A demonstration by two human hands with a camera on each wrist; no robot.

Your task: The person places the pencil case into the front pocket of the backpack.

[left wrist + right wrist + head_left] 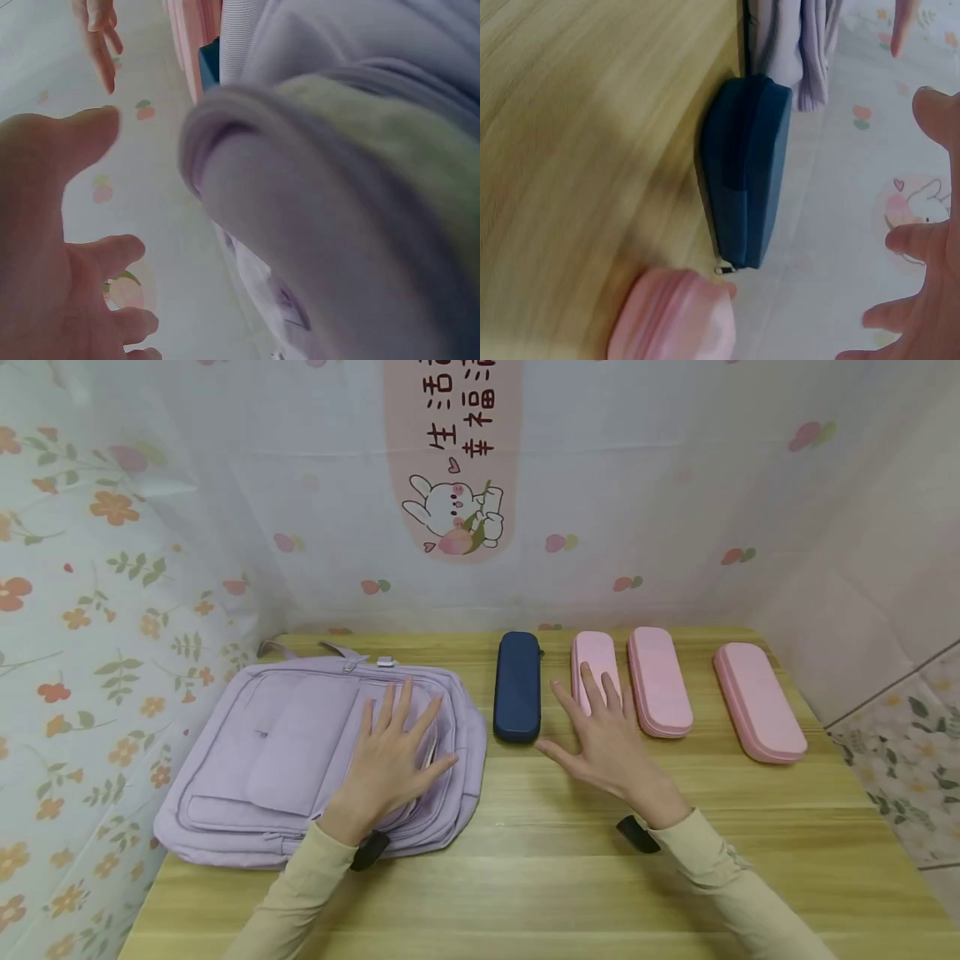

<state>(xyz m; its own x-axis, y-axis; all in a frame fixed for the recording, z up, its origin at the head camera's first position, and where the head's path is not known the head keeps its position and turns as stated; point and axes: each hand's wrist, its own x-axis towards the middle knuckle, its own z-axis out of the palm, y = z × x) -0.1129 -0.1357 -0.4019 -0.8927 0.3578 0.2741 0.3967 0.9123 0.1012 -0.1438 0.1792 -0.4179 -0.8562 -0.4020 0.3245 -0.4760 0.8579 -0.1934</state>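
A lilac backpack (292, 735) lies flat on the left of the table. Over its right part hovers my left hand (388, 762), fingers spread and holding nothing. In the left wrist view, a pocket flap (300, 195) of the backpack stands partly apart, with a pale greenish area (390, 135) behind it. My right hand (606, 750), also spread and holding nothing, is raised above the table near a navy zip case (517, 687). Its fingers partly cover a pink zip case (597, 652) in the head view. The right wrist view shows the navy case's zipper pull (724, 270).
Two more pink cases stand to the right, one (660, 683) near the first and another (761, 703) farther out. Everything rests on a wood-grain table (510, 893). Printed cloth (300, 468) hangs behind the table, with a floral sheet (82, 693) along its left side.
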